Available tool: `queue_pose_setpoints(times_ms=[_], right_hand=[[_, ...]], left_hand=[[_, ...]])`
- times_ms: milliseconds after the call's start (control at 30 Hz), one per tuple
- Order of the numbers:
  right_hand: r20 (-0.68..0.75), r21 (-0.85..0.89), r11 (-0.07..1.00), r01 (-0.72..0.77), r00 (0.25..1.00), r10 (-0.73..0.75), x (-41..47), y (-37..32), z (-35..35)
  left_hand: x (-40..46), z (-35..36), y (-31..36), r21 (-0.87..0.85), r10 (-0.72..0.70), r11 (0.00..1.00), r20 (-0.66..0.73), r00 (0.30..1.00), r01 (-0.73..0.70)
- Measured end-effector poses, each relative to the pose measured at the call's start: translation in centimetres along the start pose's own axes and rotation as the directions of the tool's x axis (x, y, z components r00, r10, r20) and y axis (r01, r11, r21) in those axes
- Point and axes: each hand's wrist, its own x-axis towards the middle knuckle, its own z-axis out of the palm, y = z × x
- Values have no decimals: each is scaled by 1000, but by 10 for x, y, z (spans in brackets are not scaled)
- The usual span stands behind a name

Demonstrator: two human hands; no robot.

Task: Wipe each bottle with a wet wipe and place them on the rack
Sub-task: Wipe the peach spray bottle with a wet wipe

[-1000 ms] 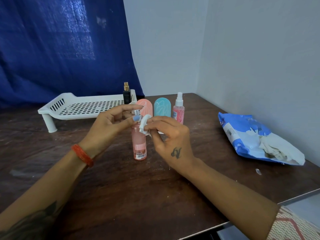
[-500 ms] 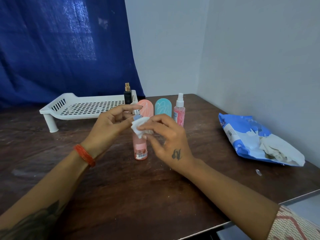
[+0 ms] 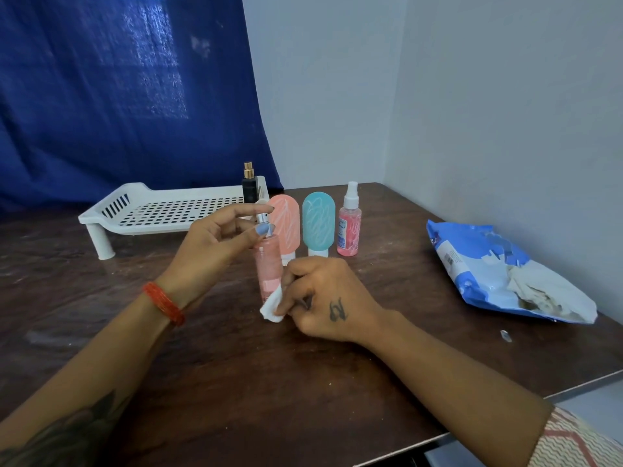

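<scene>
A slim pink spray bottle (image 3: pixel 268 264) stands upright at the table's middle. My left hand (image 3: pixel 215 244) pinches its silver nozzle at the top. My right hand (image 3: pixel 323 298) holds a white wet wipe (image 3: pixel 272 306) against the bottle's base. Behind it stand a coral tube (image 3: pixel 286 224), a teal tube (image 3: pixel 318 225) and a pink spray bottle with a white cap (image 3: pixel 349 227). A dark bottle with a gold cap (image 3: pixel 249 185) stands on the right end of the white slotted rack (image 3: pixel 158 210).
A blue and white wet wipe pack (image 3: pixel 499 274) lies open at the right, near the wall. A blue curtain hangs behind the rack. The brown table's front edge runs along the lower right. A small scrap (image 3: pixel 505 336) lies near the pack.
My right hand has slid the wipe down the pink bottle from near its top to its base. My left hand stays on the nozzle.
</scene>
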Motion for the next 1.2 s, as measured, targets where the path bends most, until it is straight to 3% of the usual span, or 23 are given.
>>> queue_pose_setpoints(times_ms=[100,167,233,400,567,833,933,1067,1200], right_hand=[[-165,14,998,-69,984,70,2,6,-1],[-378,86,991,-106,917,131,5,10,-1],[-452,161,979,-128,872,189,9,10,-2],[-267,240,957,-163,937,226,10,5,3],[-145,173,977,-127,978,152,3,7,2],[47,110,965,-238,971,234,2,5,-3],[-25,25,957,-288,957,289,2,7,-5],[-370,77,980,-181,908,196,5,9,-2],[-329,75,986,-152,929,168,7,9,2]], left_hand=[[1,0,0,-10,0,1000,-5,1000,0],[1,0,0,-26,5,1000,4,1000,-5],[1,1,0,-35,14,999,13,1000,-13],[1,2,0,-58,32,998,20,999,-30],[1,2,0,-61,48,997,7,999,-47],[1,2,1,-27,39,999,23,999,-39],[-1,3,3,-53,40,998,31,999,-38],[-2,7,4,-84,58,995,28,998,-56],[-2,7,4,-87,63,994,34,997,-60]])
